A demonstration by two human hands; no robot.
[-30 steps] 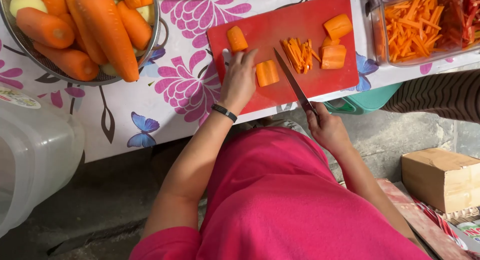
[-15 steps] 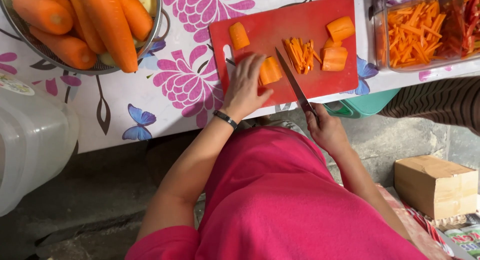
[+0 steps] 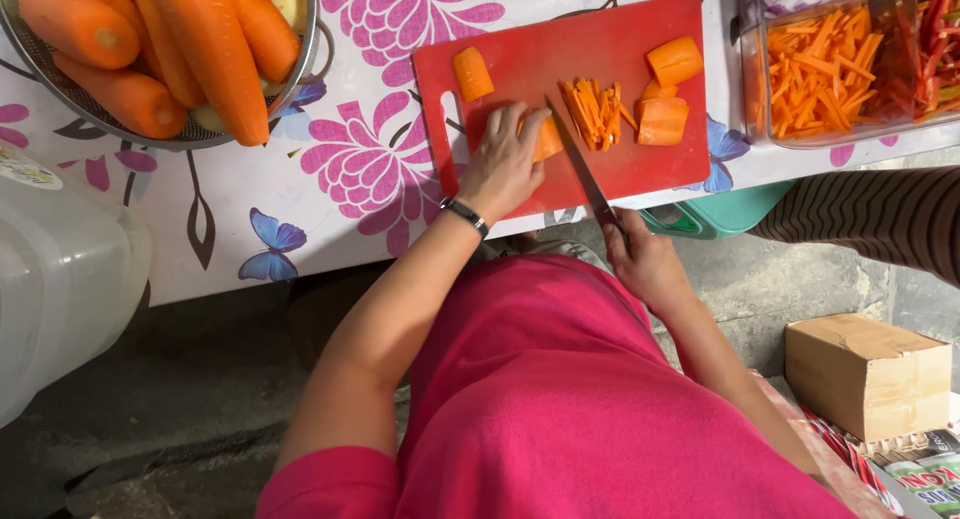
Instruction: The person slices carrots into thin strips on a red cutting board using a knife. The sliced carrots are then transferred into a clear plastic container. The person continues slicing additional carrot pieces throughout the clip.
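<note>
Right hand (image 3: 645,259): closed around the dark handle of a long-bladed kitchen knife (image 3: 580,169); the blade is laid across the red plastic cutting board (image 3: 560,89), edge down just beside the held piece.

Left hand (image 3: 505,164): fingers curled and pressed down on a short orange carrot chunk (image 3: 547,137), which is pinned flat to the board near its middle; a dark band is worn at the wrist.

On the board: a small heap of thin orange carrot sticks (image 3: 597,112) just right of the blade; three uncut carrot chunks (image 3: 665,99) at the right side; one further carrot chunk (image 3: 471,74) at the upper left.

Beyond the board: a metal mesh bowl (image 3: 190,137) of whole peeled carrots at the far left; a clear plastic container (image 3: 850,137) of cut carrot sticks at the right; a white floral tablecloth (image 3: 350,179) beneath all.

Handling note: even slices are best obtained, it is judged, with fingertips tucked behind the knuckles and the chunk kept on a flat face.
</note>
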